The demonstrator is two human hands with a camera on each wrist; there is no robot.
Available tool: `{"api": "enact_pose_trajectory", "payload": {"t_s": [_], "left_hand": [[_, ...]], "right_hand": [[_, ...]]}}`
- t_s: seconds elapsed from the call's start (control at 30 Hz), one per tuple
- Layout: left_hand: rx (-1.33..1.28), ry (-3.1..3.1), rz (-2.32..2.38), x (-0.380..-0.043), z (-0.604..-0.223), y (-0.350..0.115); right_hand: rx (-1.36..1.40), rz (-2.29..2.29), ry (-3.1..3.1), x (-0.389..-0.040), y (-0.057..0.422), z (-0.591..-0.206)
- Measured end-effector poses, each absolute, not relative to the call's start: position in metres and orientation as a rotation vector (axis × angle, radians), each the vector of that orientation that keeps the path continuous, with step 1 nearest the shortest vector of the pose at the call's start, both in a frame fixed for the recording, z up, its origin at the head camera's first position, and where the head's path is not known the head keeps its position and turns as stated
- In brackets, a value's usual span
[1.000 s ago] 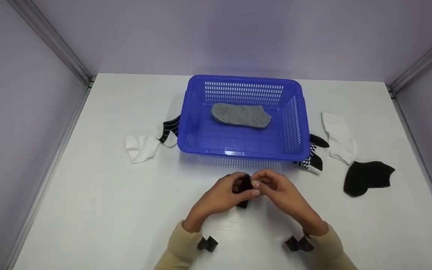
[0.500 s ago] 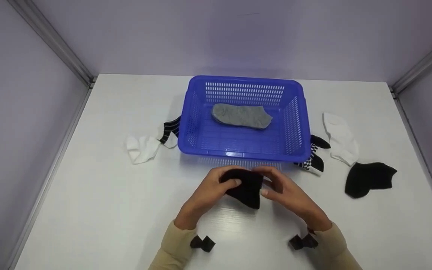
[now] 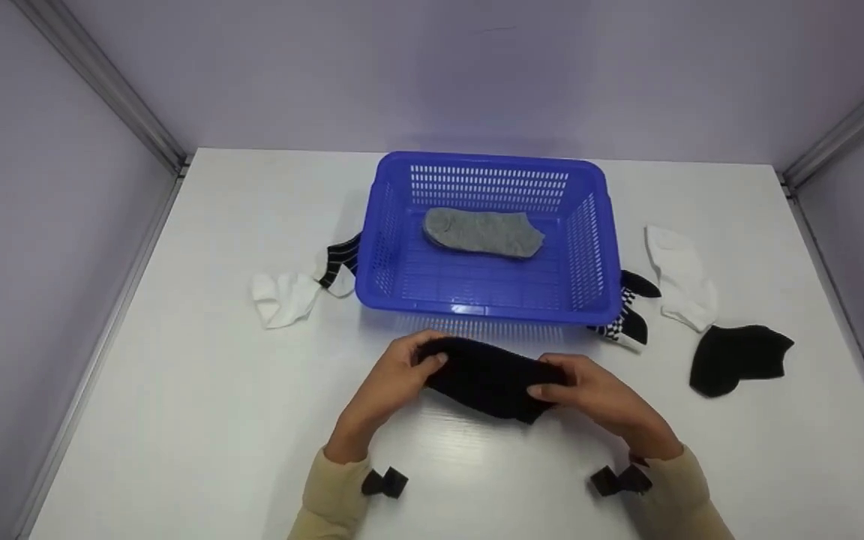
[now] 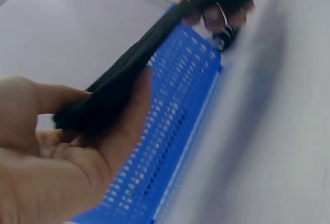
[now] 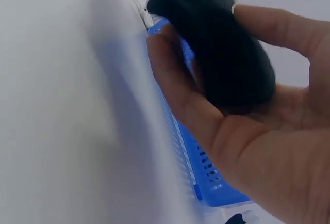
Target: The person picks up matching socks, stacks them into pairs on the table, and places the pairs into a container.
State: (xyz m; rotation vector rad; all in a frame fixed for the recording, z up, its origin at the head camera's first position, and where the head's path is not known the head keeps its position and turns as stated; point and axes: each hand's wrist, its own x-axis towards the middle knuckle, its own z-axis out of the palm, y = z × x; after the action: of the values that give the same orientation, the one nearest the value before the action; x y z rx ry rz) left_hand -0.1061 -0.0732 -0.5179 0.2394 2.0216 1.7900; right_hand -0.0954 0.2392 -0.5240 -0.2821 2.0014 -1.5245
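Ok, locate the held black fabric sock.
In the head view, the black sock is below centre, between left hand and right hand, nearer than the blue plastic basket.

We see a left sleeve point(image 3: 333, 491) and a right sleeve point(image 3: 678, 491), both plain beige, full and soft-looking, ending at the wrists. By the inner side of each, we make out a small black device: a left block point(image 3: 395, 482) and a right block point(image 3: 605, 481), angular, with two boxy parts apiece. The left hand point(image 3: 393, 375) and right hand point(image 3: 592, 386) are bare.
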Motion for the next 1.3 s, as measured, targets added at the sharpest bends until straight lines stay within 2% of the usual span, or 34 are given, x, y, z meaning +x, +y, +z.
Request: {"api": "enact_pose_trajectory", "payload": {"t_s": [0.2, 0.53, 0.8, 0.87, 1.1, 1.3], "left_hand": [[0.331, 2.422, 1.337, -0.102, -0.525, -0.08], [0.279, 2.573, 1.117, -0.101, -0.531, -0.077], [0.287, 2.645, 1.014, -0.096, -0.525, -0.081], [0.35, 2.713, 0.991, -0.091, -0.521, -0.079], [0.888, 2.61, 0.98, -0.09, -0.51, -0.076], [0.85, 2.589, 0.774, -0.089, -0.519, -0.075]], "right_hand": [[-0.188, -1.485, 2.195, -0.097, 0.238, -0.526], [-0.217, -1.11, 2.525, -0.089, 0.23, -0.525], [-0.249, -0.872, 2.8, -0.075, 0.222, -0.509], [-0.285, -0.87, 2.893, -0.071, 0.221, -0.505], [-0.655, -0.819, 2.832, -0.069, 0.22, -0.507], [-0.696, -0.657, 2.768, -0.066, 0.225, -0.515]]}}
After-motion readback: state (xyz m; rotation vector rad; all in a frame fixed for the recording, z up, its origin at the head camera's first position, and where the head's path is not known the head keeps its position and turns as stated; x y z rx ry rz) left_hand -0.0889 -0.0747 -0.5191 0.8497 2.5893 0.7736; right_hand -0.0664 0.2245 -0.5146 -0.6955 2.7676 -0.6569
